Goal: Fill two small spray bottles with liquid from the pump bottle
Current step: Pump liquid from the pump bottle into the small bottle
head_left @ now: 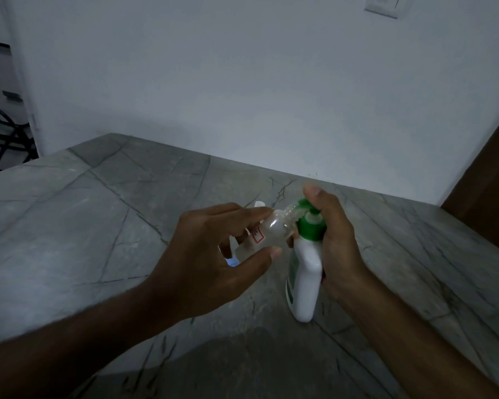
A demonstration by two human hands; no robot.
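Pump bottle [304, 272]: white body, green pump head, upright on grey stone counter [69, 214], R hand [333, 243] wrapped round it, thumb on pump top. Small clear spray bottle [271, 228] just left of pump head, tilted, open neck touching nozzle; L hand [213, 254] pinches it btw thumb + fingers. Fill level: can't tell. Judgement: keep neck seated on nozzle, press slow + short, steady pump base on counter, else liquid likely runs down outside. White object behind L hand, unclear, maybe 2nd bottle.

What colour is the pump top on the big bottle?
Green, on a white pump bottle; the pump top shows best in the head view.
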